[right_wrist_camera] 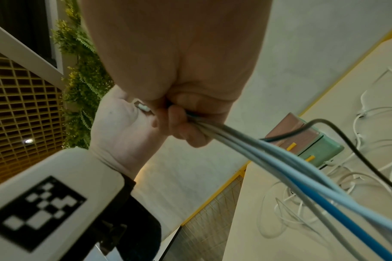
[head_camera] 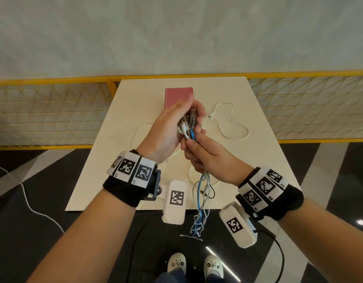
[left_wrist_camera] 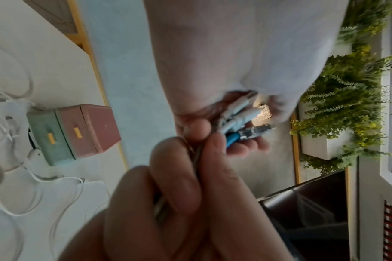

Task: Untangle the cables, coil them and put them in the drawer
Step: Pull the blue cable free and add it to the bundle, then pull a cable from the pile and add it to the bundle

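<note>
Head view: both hands are raised over the table. The left hand is cupped around the plug ends of the cable bundle, fingers curled over them. The right hand grips the same bundle just below, thumb pressed on the blue cable; the loose tails hang past the table's near edge. A loose white cable lies on the table to the right, apart from the hands. The drawer box stands behind the hands, pink top showing.

Left wrist view: the plugs rest in the left palm; the right hand's fingers are pinched on the strands. The drawer box is shut, pink and green fronts side by side.

Right wrist view: the right hand is closed tight on the bundle; a black cable loops beside it.
</note>
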A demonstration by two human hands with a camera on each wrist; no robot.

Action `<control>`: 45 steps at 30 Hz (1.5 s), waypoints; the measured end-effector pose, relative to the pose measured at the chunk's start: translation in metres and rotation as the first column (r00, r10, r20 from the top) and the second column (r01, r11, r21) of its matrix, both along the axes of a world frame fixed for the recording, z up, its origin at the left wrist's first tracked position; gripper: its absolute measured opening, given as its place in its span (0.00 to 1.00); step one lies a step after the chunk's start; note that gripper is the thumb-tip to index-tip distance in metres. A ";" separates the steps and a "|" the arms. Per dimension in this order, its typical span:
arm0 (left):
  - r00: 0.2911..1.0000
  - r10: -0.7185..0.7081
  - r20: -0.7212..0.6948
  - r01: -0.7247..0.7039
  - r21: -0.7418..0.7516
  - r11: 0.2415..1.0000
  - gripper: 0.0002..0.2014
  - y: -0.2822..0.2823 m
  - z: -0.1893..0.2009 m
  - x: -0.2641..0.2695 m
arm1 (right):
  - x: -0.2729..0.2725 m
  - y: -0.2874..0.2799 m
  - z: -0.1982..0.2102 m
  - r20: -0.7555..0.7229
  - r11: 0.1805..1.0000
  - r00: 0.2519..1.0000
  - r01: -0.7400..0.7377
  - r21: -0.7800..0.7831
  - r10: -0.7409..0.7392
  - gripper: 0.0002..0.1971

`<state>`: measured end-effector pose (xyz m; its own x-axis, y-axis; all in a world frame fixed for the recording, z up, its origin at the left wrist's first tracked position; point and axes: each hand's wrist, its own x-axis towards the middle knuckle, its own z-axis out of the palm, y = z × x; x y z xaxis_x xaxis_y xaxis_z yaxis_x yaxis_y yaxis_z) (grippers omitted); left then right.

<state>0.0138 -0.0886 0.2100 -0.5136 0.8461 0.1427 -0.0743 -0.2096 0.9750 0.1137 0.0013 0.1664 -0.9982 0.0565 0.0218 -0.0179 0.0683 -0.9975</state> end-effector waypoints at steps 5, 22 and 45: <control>0.992 0.072 -0.108 -0.076 -0.033 0.997 0.13 0.006 -0.006 -0.005 | -0.003 0.002 0.002 -0.015 1.000 1.000 -0.012 0.024 0.012 0.10; 0.910 0.408 -0.075 -0.407 0.034 0.913 0.25 0.014 0.018 -0.026 | -0.033 0.028 -0.023 -0.103 0.887 0.992 -0.014 0.462 0.069 0.08; 0.819 0.570 0.063 -0.529 -0.301 0.794 0.26 0.023 -0.032 -0.058 | -0.038 0.139 -0.186 0.461 0.480 0.792 -0.248 0.842 -0.400 0.14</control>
